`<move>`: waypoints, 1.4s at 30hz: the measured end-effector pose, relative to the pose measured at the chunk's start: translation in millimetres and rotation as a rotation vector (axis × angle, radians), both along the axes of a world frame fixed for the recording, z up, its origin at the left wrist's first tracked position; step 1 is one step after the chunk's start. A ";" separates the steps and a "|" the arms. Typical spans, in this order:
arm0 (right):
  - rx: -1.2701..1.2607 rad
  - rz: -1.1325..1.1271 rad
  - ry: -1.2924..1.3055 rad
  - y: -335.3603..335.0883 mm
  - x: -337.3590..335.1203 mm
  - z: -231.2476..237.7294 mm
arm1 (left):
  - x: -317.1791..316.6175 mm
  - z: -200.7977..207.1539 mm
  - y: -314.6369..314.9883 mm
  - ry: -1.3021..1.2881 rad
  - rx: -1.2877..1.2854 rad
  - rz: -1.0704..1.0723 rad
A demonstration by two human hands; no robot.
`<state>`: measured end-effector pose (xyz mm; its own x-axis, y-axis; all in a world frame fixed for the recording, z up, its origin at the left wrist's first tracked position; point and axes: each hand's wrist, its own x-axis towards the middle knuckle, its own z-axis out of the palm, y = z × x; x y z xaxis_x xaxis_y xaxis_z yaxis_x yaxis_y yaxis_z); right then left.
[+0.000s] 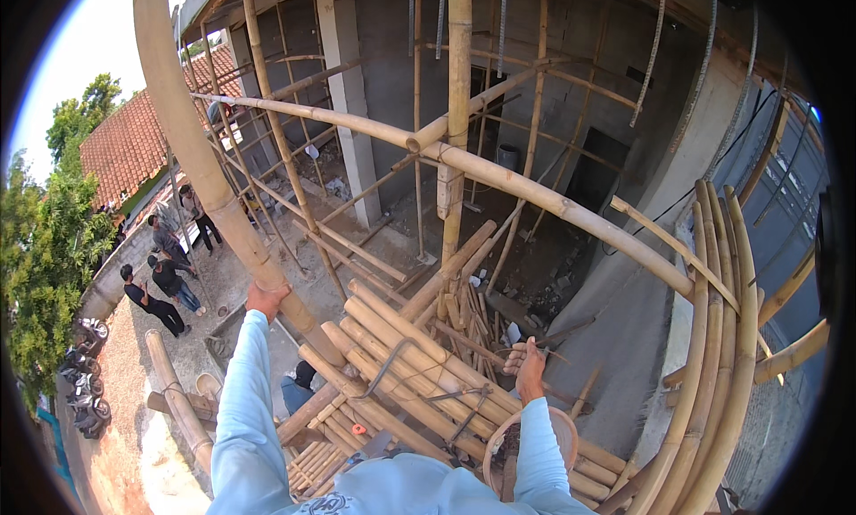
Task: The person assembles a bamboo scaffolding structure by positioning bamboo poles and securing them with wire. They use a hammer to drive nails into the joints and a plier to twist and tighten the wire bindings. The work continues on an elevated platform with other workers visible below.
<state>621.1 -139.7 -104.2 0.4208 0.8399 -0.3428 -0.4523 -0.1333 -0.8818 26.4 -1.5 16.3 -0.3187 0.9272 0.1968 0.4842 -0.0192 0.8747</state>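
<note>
My left hand [267, 301] is wrapped round a thick upright bamboo pole [209, 176] at the left of the scaffold. Out over the platform, my right hand [526, 369] is closed, its fingers curled; whatever it may hold is too small to make out. Beneath it stands a round bucket [571, 435], partly covered by my right sleeve, with dark things inside. Lashed bamboo poles [419, 346] form the platform in front of me. A bent metal rod [385, 370] lies across them, and darker metal tools [468, 417] rest nearer to me.
A horizontal bamboo pole [553, 198] crosses ahead, meeting an upright post [456, 96]. Several long bamboo poles [713, 337] rise at the right. Steel bars [695, 78] hang from above. Far below, several people [165, 283] stand on the ground near parked motorcycles [86, 381].
</note>
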 end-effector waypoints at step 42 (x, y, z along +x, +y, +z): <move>-0.086 0.025 -0.099 -15.7 -3.8 46.1 | -7.8 34.1 -12.3 0.083 -0.198 -0.144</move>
